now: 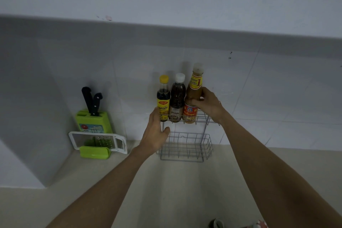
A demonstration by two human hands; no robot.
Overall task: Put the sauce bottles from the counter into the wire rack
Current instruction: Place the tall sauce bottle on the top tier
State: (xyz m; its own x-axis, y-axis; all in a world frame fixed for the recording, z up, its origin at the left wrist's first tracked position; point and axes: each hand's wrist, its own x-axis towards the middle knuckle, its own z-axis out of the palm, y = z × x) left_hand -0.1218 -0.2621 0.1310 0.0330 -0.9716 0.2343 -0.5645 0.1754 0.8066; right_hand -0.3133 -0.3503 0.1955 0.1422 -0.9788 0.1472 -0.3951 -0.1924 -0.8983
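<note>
A two-tier wire rack (187, 146) stands against the tiled wall. Three sauce bottles stand upright side by side in its upper tier. The left one is a dark bottle with a yellow cap (163, 96). The middle one is a brown bottle with a white cap (177, 98). The tall orange-brown bottle with a red label (193, 96) is on the right. My right hand (207, 103) is wrapped around this tall bottle's middle. My left hand (156, 131) rests at the rack's left front corner, beside the yellow-capped bottle, fingers apart and holding nothing. The lower tier holds nothing.
A green knife block (93, 121) with two black-handled knives (91, 101) stands at the left. A white grater (98, 141) and a green holder (95, 152) lie in front of it. A white wall cabinet (166, 2) hangs overhead. The beige counter (175, 190) stretches toward me.
</note>
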